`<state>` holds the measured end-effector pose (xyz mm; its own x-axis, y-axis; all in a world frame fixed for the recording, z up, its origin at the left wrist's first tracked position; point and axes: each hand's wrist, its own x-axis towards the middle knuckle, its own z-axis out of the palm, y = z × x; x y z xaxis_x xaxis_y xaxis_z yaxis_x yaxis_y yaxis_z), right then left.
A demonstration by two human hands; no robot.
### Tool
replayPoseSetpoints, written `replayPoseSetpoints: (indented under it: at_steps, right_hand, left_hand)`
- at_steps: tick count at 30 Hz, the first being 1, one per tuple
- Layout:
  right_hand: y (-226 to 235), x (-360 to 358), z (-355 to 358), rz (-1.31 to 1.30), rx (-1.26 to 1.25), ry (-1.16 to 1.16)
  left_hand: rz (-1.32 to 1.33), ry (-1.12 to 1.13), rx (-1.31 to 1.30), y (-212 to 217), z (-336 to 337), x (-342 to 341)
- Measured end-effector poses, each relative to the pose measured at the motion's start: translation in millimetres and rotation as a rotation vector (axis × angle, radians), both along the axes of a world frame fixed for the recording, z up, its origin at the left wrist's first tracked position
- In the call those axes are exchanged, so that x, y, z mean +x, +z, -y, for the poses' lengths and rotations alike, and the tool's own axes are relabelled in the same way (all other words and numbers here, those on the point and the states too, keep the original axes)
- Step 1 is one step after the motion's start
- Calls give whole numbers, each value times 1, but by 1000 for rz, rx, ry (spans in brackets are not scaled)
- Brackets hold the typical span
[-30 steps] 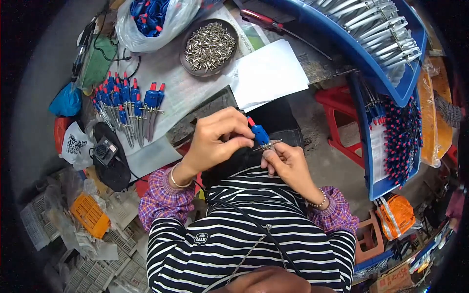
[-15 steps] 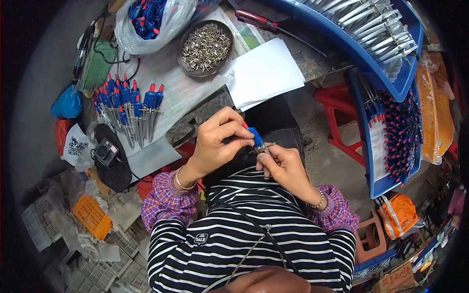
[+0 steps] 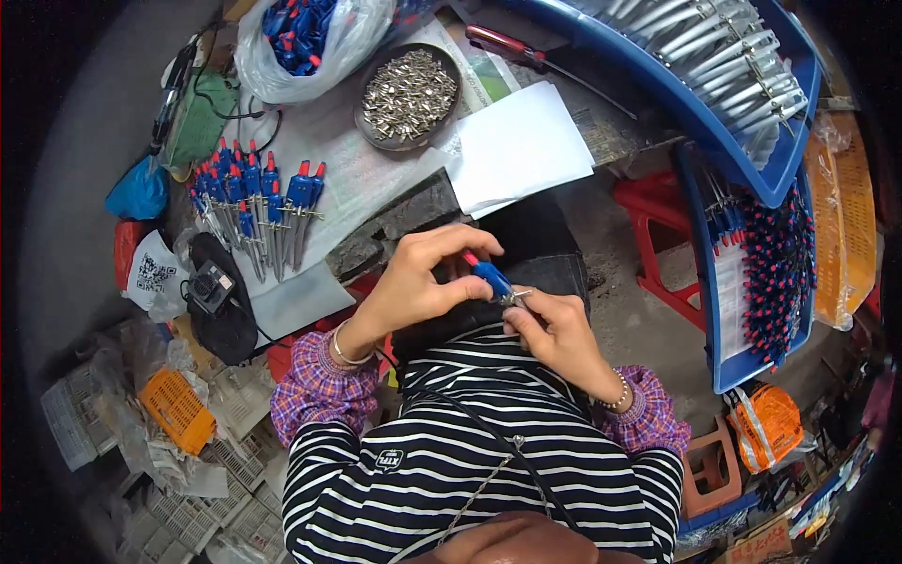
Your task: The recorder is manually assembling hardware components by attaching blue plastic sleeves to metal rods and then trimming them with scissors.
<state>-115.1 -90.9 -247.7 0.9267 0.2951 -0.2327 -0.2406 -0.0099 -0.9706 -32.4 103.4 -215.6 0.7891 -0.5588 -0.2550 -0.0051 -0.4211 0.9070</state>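
Observation:
A small tool with a blue handle (image 3: 490,275), red tip and metal crosspiece (image 3: 516,295) is held between my hands over my lap. My left hand (image 3: 427,277) is curled round the handle. Its thumb touches the handle's side, and the index finger arches above, apart from the red tip. My right hand (image 3: 559,334) is closed on the metal end, thumb and fingers pinching near the crosspiece. The part inside the right hand is hidden. Similar blue and red tools (image 3: 272,202) lie in a fan on the table at the left.
A dark bowl (image 3: 453,111) of small metal pieces stands beside white paper (image 3: 526,150) and a red-handled screwdriver (image 3: 507,42). A plastic bag (image 3: 352,42) holds blue parts. Blue trays (image 3: 766,174) with metal strips and tools flank a red stool (image 3: 672,277) at the right.
My left index finger has lifted away from the handle, and the grip has loosened. The right hand has shifted slightly down and right. The whole view has moved a little.

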Motion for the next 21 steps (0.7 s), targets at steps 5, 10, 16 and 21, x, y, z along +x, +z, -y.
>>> replayPoseSetpoints:
  at_steps: [5, 10, 16, 21]
  right_hand:
    - [-4, -2, 3, -289, 174, 18]
    - [-9, -3, 1, -325, 206, -3]
    - [-15, -3, 1, -321, 190, 21]
    - [-17, -4, 2, -348, 205, 7]
  left_hand:
    - [292, 13, 24, 15, -21, 42]
    - [837, 174, 415, 0, -43, 112]
    - [760, 208, 377, -13, -37, 121]
    - [612, 286, 250, -14, -40, 120]
